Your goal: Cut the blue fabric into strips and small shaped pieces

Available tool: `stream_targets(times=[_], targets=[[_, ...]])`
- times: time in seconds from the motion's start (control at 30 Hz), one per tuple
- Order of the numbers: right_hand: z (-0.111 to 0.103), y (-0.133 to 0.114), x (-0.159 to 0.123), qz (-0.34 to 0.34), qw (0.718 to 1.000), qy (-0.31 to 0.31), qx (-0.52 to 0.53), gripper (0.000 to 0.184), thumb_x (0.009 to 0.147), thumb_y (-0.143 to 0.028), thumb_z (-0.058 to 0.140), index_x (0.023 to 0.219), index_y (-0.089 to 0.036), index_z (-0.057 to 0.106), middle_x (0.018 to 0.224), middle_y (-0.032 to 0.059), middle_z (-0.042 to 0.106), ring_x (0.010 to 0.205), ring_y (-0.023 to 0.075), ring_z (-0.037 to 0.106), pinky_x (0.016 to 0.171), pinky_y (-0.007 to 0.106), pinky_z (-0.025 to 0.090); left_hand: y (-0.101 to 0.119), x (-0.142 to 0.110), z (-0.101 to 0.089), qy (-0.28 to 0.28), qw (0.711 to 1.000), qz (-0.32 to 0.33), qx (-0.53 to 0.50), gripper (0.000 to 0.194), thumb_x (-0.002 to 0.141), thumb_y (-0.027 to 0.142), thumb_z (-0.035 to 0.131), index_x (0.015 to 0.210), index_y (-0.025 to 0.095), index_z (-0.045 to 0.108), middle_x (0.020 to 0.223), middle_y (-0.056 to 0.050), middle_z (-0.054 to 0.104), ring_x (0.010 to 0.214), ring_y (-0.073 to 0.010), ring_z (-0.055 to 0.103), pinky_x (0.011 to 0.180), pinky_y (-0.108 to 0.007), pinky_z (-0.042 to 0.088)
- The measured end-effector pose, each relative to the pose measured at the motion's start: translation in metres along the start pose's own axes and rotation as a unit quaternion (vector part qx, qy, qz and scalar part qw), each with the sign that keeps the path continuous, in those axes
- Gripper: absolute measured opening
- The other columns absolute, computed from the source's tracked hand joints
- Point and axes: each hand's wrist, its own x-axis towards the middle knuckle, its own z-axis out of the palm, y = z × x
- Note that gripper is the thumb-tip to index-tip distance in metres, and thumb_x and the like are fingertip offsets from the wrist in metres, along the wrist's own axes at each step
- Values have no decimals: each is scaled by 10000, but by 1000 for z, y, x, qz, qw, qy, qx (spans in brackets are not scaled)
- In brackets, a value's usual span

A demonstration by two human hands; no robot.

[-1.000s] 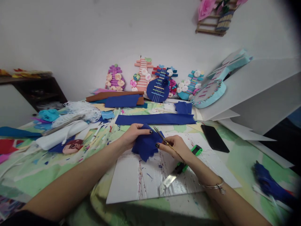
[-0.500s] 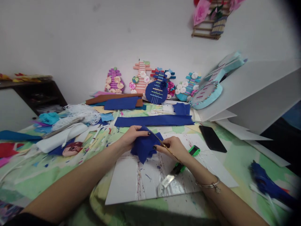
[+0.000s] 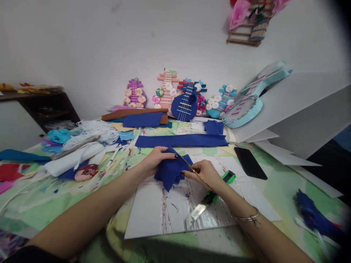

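My left hand (image 3: pixel 158 160) pinches the upper left of a folded dark blue sheet (image 3: pixel 171 171) with pointed corners. It could be paper or felt. My right hand (image 3: pixel 204 174) is closed around a slim gold-brown tool (image 3: pixel 201 179), whose thin tip lies along the sheet's upper right edge. I cannot make out the tool's exact kind. Both hands are above a scratched white board (image 3: pixel 145 215). A green and black utility knife (image 3: pixel 212 197) with its wide blade out lies on that board, partly behind my right wrist.
Beyond my hands runs a long dark blue strip (image 3: pixel 181 140). A black phone (image 3: pixel 251 163) and a blue glue gun (image 3: pixel 315 215) are to the right. White cord (image 3: pixel 95 131) is heaped on the left. Decorated lute-shaped crafts (image 3: pixel 184 106) stand against the wall, with white boards (image 3: pixel 301 109) leaning at right.
The view has shifted slightly, so everything appears a little further right. Both hands keep their hold on the blue sheet and the tool, with almost no movement between them.
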Motion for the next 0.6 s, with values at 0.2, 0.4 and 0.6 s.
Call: stream_targets(times=[0.2,0.4,0.6], targets=[[0,-1,-1,-7,1000,6,8,490,672,-550,578,426,-144,456,455,-40,259,463,71,230,415,216,160,-1,2,-2,0,1000,2,-3,242,534,210,755,727,90,671,681,-77,676,644,-184,634,639,-285,494],[0,-1,-1,2,1000,8,-2,534,645,-592,583,412,-144,408,467,-42,223,472,70,210,415,215,152,1,0,1,13,1000,-9,-1,243,524,211,753,713,87,666,676,-83,680,621,-185,633,617,-280,495],[1,0,0,8,1000,17,-6,549,622,-608,594,414,-139,401,456,-45,226,470,66,215,417,213,153,-2,1,0,7,1000,-6,-10,224,542,199,749,717,92,660,698,-86,687,609,-172,631,598,-263,497]])
